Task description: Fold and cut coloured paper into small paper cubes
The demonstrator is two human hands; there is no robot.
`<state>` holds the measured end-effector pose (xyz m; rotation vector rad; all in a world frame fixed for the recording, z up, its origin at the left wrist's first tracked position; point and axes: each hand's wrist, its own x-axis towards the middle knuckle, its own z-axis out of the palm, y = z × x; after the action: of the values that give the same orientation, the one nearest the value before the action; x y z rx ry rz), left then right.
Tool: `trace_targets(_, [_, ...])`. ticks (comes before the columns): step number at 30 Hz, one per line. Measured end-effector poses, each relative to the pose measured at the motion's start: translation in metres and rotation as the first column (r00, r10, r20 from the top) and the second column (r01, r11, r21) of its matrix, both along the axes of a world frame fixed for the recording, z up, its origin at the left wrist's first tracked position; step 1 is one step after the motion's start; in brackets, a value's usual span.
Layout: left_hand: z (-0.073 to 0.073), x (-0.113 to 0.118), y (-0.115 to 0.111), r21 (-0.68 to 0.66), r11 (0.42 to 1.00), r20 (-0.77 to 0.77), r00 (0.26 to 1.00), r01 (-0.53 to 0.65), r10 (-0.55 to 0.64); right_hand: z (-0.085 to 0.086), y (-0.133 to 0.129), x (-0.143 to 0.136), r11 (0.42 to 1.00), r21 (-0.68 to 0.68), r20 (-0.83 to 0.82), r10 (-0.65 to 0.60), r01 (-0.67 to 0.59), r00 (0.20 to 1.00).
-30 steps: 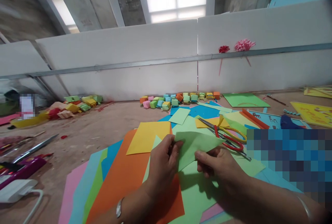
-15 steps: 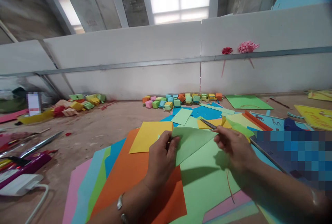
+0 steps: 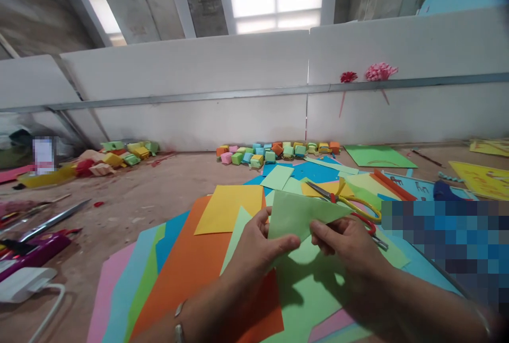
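A light green sheet of paper (image 3: pixel 296 213), triangular in outline, is held up between my two hands. My left hand (image 3: pixel 262 245) grips its left side, the thumb lying across the front and the fingers behind. With thumb and fingers, my right hand (image 3: pixel 344 237) pinches its lower right edge. Just beyond the right hand lie scissors with yellow handles (image 3: pixel 366 206); a red-handled tool (image 3: pixel 369 223) is partly hidden by that hand. Below are a large light green sheet (image 3: pixel 306 295), an orange sheet (image 3: pixel 191 279) and a yellow sheet (image 3: pixel 228 208).
Small folded paper blocks (image 3: pixel 278 151) line the back by the white panel (image 3: pixel 191 120). More blocks (image 3: pixel 135 155) sit at the left rear. A purple tool (image 3: pixel 35 250) and white charger (image 3: pixel 27 284) with a cable are at left. A green sheet (image 3: pixel 379 156) lies at right rear.
My right hand has let go of a pointed metal tool and moved left onto the paper. The yellow-handled scissors now show on the pile. My left thumb has stretched across the paper.
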<state>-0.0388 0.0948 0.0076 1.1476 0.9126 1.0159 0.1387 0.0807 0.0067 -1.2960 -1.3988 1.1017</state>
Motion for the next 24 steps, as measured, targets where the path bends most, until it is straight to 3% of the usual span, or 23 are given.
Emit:
trace_targets(9, [0.000, 0.002, -0.003, 0.064, 0.998, -0.179, 0.984, -0.002, 0.013, -0.001, -0.014, -0.009, 0.998, 0.041, 0.037, 0.044, -0.046, 0.998])
trace_targets(14, [0.007, -0.001, 0.000, 0.017, 0.999, -0.170, 0.985, -0.040, 0.043, 0.005, -0.003, 0.004, 0.998, -0.020, 0.089, -0.051, 0.053, 0.995])
trace_targets(18, [0.010, -0.009, 0.008, 0.039, 0.991, -0.226, 0.965, -0.130, 0.135, 0.006, 0.011, 0.020, 0.983, -0.037, 0.023, -0.179, 0.180, 0.984])
trace_targets(24, [0.009, -0.014, 0.014, 0.085, 0.985, -0.264, 0.950, -0.150, 0.167, 0.004, 0.015, 0.023, 0.979, -0.032, -0.052, -0.201, 0.200, 0.978])
